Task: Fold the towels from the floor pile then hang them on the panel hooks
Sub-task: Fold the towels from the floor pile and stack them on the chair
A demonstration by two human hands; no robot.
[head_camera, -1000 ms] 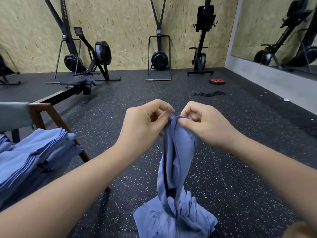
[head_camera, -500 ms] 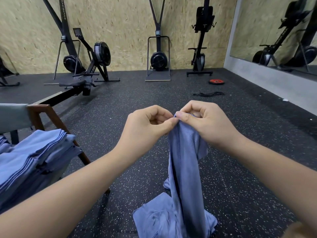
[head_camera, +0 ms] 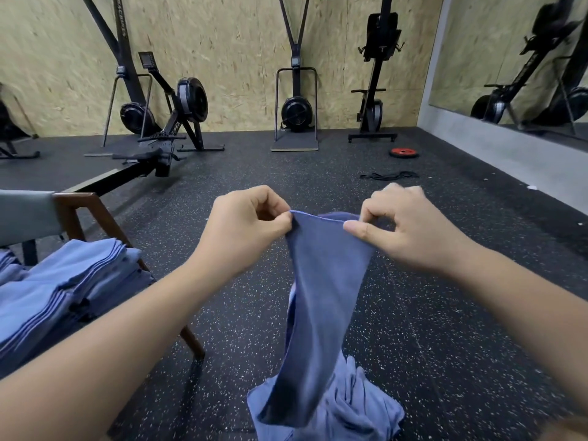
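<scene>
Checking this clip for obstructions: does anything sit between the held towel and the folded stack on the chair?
Nothing visible does. Both the left hand and right hand pinch the towel by its top edge. Only bare floor lies between it and the folded stack on the chair. No panel hooks are in view.

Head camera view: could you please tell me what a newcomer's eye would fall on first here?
Centre frame, the left hand and right hand pinch the top edge of a blue towel that hangs down to the floor pile. A stack of folded towels sits on a chair at left.
</scene>
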